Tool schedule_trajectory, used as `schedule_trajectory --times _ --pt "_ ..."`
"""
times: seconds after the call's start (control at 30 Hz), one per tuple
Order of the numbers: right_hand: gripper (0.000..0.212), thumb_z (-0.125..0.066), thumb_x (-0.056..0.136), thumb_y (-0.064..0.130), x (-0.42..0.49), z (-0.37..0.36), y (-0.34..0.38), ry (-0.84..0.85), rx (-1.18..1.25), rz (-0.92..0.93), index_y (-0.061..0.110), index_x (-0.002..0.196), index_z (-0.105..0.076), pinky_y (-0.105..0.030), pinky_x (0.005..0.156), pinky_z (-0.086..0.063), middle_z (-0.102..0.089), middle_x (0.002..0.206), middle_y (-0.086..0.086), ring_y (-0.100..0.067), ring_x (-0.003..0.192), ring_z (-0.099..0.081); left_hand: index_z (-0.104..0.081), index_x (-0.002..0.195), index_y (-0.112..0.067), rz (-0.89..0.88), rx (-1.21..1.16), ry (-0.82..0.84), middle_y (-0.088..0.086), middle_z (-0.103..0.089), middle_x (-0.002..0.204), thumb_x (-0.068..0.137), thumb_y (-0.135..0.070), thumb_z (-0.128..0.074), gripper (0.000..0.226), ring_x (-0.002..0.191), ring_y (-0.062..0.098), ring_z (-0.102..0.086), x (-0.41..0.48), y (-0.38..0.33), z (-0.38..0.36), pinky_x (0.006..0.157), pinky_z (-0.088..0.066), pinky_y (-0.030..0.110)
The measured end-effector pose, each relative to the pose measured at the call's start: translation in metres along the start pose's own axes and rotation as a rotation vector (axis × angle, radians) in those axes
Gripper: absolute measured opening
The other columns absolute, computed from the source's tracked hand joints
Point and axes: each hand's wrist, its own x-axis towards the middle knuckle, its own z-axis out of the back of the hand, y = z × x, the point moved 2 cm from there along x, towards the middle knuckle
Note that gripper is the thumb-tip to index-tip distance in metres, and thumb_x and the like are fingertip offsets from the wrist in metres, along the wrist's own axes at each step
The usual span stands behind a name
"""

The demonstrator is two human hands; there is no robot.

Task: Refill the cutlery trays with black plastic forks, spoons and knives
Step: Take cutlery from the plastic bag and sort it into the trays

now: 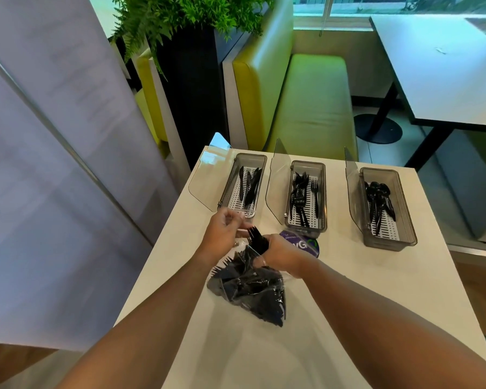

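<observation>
Three grey cutlery trays with clear lids standing open line the far side of the white table [334, 276]: the left tray [243, 183] has knives, the middle tray [306, 196] forks, the right tray [386, 206] spoons. A clear plastic bag of black forks [250, 287] lies in the table's middle. My right hand [281, 255] grips a bunch of forks [257, 240] sticking up out of the bag's mouth. My left hand [225, 233] pinches the clear bag's open edge just left of them.
A round purple label or lid [309, 242] lies in front of the middle tray, partly behind my right hand. A grey partition stands left of the table. Behind it are a green bench [314, 108], a dark planter with ferns and another table [446, 66].
</observation>
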Motion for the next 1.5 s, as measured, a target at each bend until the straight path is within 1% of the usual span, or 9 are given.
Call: schedule_trajectory --times 0.2,0.37,0.67,0.83,0.93,1.03,1.13,1.3,1.5 --pt "0.021 -0.072 0.078 -0.004 -0.003 0.004 0.000 0.015 0.109 0.030 0.005 0.096 -0.065 -0.029 0.068 -0.052 -0.064 0.082 -0.008 -0.017 0.075 -0.064 -0.058 0.098 -0.014 0.146 0.011 0.100 0.008 -0.078 0.095 0.107 -0.033 -0.045 0.025 0.076 0.028 -0.074 -0.007 0.013 0.004 0.059 -0.057 0.038" --pt "0.020 -0.071 0.080 -0.006 -0.007 0.011 -0.003 0.025 0.288 0.017 0.002 0.095 -0.060 -0.038 0.067 -0.060 -0.067 0.084 -0.020 -0.030 0.070 -0.071 -0.052 0.096 -0.010 0.221 -0.023 0.113 0.017 -0.077 0.099 0.110 -0.027 -0.034 0.029 0.082 0.039 -0.074 -0.013 0.016 0.004 0.059 -0.058 0.041" --pt "0.012 -0.058 0.089 -0.008 -0.009 0.026 0.006 -0.312 0.416 0.146 0.004 0.092 -0.060 -0.030 0.058 -0.053 -0.058 0.073 -0.015 -0.023 0.054 -0.058 -0.050 0.094 -0.008 0.331 0.029 0.238 0.020 -0.077 0.095 0.110 -0.027 -0.034 0.029 0.087 0.044 -0.075 -0.017 0.025 0.000 0.064 -0.057 0.042" --pt "0.006 -0.061 0.090 -0.002 -0.010 0.040 0.013 -0.470 0.516 0.177 0.004 0.090 -0.063 -0.040 0.059 -0.051 -0.059 0.068 -0.012 -0.024 0.052 -0.058 -0.055 0.102 -0.007 0.406 0.165 0.415 0.018 -0.077 0.101 0.106 -0.032 -0.047 0.026 0.092 0.042 -0.074 -0.020 0.037 0.005 0.067 -0.054 0.035" --pt "0.005 -0.063 0.090 0.000 -0.011 0.050 0.020 -0.538 0.562 0.199 0.004 0.090 -0.065 -0.040 0.061 -0.053 -0.062 0.067 -0.011 -0.023 0.051 -0.059 -0.059 0.112 -0.012 0.300 0.285 0.348 0.010 -0.073 0.113 0.097 -0.055 -0.055 0.046 0.097 0.030 -0.072 -0.015 0.041 0.008 0.075 -0.052 0.036" --pt "0.002 -0.064 0.091 0.003 -0.017 0.062 0.037 -0.556 0.590 0.225 0.005 0.090 -0.065 -0.037 0.061 -0.055 -0.063 0.067 -0.009 -0.019 0.051 -0.059 -0.063 0.110 -0.021 -0.028 0.244 0.127 0.002 -0.069 0.110 0.087 -0.065 -0.061 0.050 0.107 0.022 -0.067 -0.011 0.023 0.007 0.089 -0.052 0.035" --pt "0.004 -0.062 0.092 0.002 -0.021 0.073 0.055 -0.470 0.716 0.264 0.006 0.092 -0.063 -0.034 0.058 -0.054 -0.063 0.065 -0.007 -0.018 0.054 -0.059 -0.067 0.111 -0.019 -0.213 0.066 0.075 0.003 -0.073 0.105 0.088 -0.050 -0.068 0.039 0.101 0.018 -0.070 -0.010 -0.010 -0.003 0.091 -0.055 0.033" --pt "0.001 -0.063 0.091 0.004 -0.021 0.066 0.074 -0.367 0.843 0.206 0.004 0.091 -0.064 -0.032 0.052 -0.052 -0.062 0.066 -0.009 -0.020 0.053 -0.058 -0.055 0.134 -0.019 0.005 -0.050 0.532 0.012 -0.072 0.120 0.089 -0.032 -0.073 0.050 0.107 0.030 -0.072 -0.015 -0.045 -0.039 0.091 -0.058 0.043" --pt "0.013 -0.062 0.086 -0.002 -0.024 0.057 0.067 -0.401 0.743 0.137 0.004 0.075 -0.060 -0.033 0.048 -0.052 -0.059 0.062 -0.013 -0.023 0.050 -0.057 -0.061 0.103 -0.002 0.170 -0.163 0.620 0.012 -0.065 0.082 0.095 0.005 -0.059 0.011 0.077 0.026 -0.067 -0.022 -0.039 -0.065 0.073 -0.061 0.048"
